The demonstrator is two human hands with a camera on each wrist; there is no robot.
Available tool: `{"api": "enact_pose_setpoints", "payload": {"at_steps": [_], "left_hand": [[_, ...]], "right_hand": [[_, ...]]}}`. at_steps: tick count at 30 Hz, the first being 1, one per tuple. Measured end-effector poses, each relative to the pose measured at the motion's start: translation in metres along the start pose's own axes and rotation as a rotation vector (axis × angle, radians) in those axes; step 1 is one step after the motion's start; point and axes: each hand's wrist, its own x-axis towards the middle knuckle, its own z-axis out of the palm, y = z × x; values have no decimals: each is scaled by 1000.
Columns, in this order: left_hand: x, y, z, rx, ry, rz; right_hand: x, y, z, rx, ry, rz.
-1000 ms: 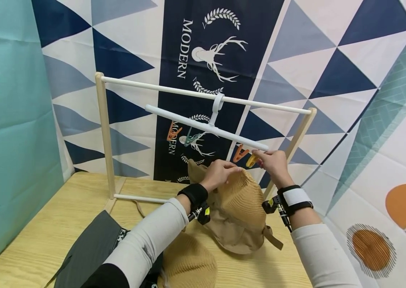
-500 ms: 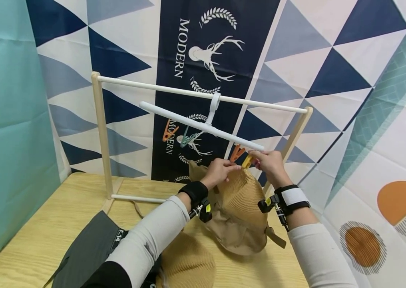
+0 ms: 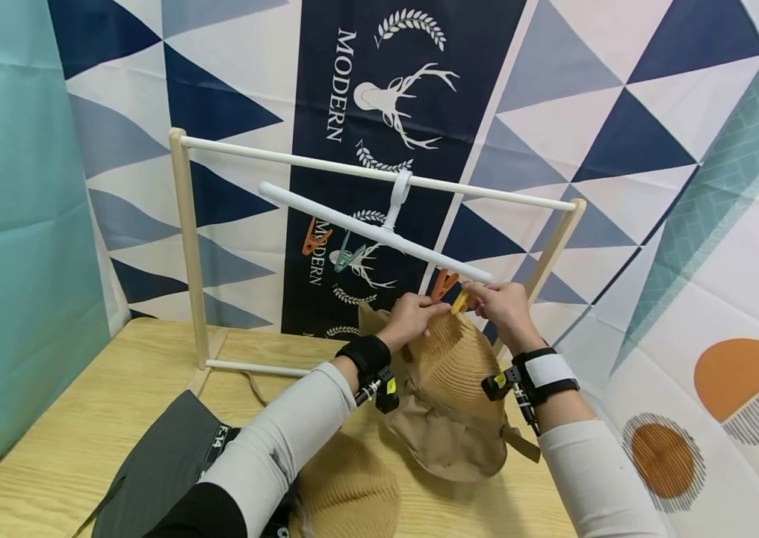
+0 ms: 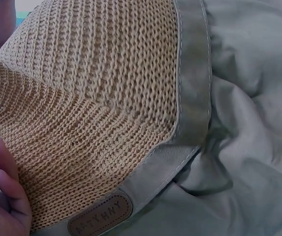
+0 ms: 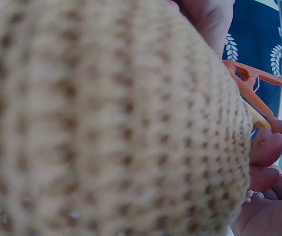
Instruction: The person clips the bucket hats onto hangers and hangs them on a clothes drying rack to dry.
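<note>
A sun hat (image 3: 456,362) with a tan knitted crown and khaki brim hangs below the right end of a white hanger (image 3: 379,233). My left hand (image 3: 413,320) pinches the top of its crown. With thumb and fingers, my right hand (image 3: 503,308) pinches a yellow clothespin (image 3: 461,301), whose lower end meets the crown top. Whether it bites the fabric is hard to see. Beside it, an orange clothespin (image 3: 444,284) hangs from the hanger. The left wrist view shows the crown (image 4: 96,93) and a brown label (image 4: 100,216) close up.
The hanger hooks over the top bar of a rack (image 3: 299,161) with wooden uprights. Another orange clothespin (image 3: 315,237) and a green clothespin (image 3: 349,258) dangle at left. A dark grey hat (image 3: 158,471) and another tan knitted hat (image 3: 349,489) lie on the wooden table (image 3: 63,441).
My right hand has brought the yellow clothespin left and down to the hat's crown. The left hand keeps its pinch there. The hat's brim has swung slightly to the right.
</note>
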Motion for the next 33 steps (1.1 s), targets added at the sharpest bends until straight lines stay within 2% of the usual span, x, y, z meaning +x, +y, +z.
{"api": "enact_pose_setpoints", "payload": {"at_steps": [7,16,24,33], "left_hand": [[1,-1,-1,-46,21,-34],[1,-2,-3,-80,6,-24],[1,-2,-3,-104,-30,-92],[-1,-8,-6,-98,-4,-93]], "right_hand": [[-3,4,2,-14,3,-33],[-11,3,3,-143,32,-145],[-7,9,5,-150,29,-115],[-2,19,11,-138,26,-100]]}}
